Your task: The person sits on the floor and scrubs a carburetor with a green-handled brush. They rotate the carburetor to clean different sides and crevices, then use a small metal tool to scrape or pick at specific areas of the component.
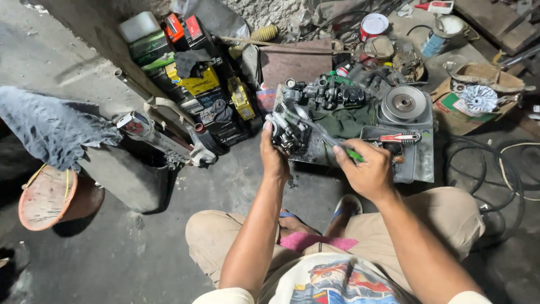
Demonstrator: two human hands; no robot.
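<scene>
My left hand [273, 156] grips a small greasy metal carburettor-like part [286, 131] and holds it up in front of me. In my right hand [367, 170] is a green-handled toothbrush [322, 133]. Its bristled head rests on the top of that metal part. Both hands hover over the near edge of a flat metal tray [419, 163]. On the tray lie a green cloth [344, 120], a dark engine assembly [332, 93] and a red-and-grey screwdriver [398, 137].
A round pulley on a grey housing [404, 103] sits at the tray's right. Stacked batteries and boxes [197, 79] stand at left, with an exhaust pipe [147, 130] and an orange basin [48, 197]. Black cables [495, 169] coil at right. A cardboard box holding a fan-like part [477, 97] lies far right.
</scene>
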